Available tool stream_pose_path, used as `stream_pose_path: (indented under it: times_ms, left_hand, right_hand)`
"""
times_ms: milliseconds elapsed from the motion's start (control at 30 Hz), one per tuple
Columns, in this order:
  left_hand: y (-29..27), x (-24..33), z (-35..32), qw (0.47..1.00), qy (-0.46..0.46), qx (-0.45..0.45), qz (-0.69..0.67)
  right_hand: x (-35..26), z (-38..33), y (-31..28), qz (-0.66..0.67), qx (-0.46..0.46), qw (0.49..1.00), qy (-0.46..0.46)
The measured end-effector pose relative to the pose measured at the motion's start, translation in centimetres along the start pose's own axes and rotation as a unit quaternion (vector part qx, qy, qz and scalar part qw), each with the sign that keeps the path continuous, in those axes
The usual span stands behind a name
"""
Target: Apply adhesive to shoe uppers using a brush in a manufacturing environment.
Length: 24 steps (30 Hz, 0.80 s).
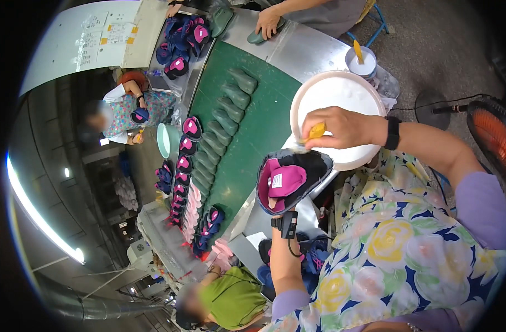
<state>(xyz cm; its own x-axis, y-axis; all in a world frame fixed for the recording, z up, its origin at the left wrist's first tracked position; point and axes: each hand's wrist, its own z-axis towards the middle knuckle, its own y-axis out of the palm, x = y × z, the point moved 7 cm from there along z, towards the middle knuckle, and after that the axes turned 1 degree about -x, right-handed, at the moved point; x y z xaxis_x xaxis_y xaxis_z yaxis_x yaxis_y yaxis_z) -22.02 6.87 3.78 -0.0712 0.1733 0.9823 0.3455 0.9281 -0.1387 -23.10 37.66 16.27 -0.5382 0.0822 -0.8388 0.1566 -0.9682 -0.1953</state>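
My right hand (346, 131) is closed on a brush (317, 130) with a yellow handle. The brush end meets the far rim of a dark shoe upper (314, 169) with a pink lining and a white label. From below, my left hand (273, 203) holds this upper up; the upper covers most of its fingers. A large pale-pink basin (295, 105) of white material stands just beyond, partly under my right hand and wrist.
Dark green shoe lasts (226, 121) line the green conveyor belt (253, 135), beside rows of uppers (185, 146) and pink insoles (192, 206). A small tub (350, 57) holds another yellow-handled tool. Right stands a fan (491, 135). Co-workers are across the belt, at its far end and lower left.
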Motion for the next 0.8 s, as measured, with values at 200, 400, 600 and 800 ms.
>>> stream_pose_path:
  times_ms: [200, 400, 600, 800]
  left_hand:
    - [-0.7, 3.8, 0.2, 0.994, 0.083, 0.040, 0.052]
    - [-1.0, 7.4, -0.2, 0.979, 0.154, 0.084, 0.100]
    - [-0.8, 10.0, 0.2, 0.954, 0.219, 0.141, 0.152]
    - [-2.5, 12.2, 0.5, 0.935, 0.254, 0.188, 0.161]
  right_hand:
    - [1.0, -0.2, 0.1, -0.004, -0.054, 0.998, 0.042]
    - [0.9, 1.3, 0.2, -0.010, 0.001, 0.998, 0.060]
    - [2.9, 0.1, 0.1, -0.016, 0.027, 0.969, 0.245]
    - [1.3, -0.5, 4.3, 0.124, 0.033, 0.946, 0.297]
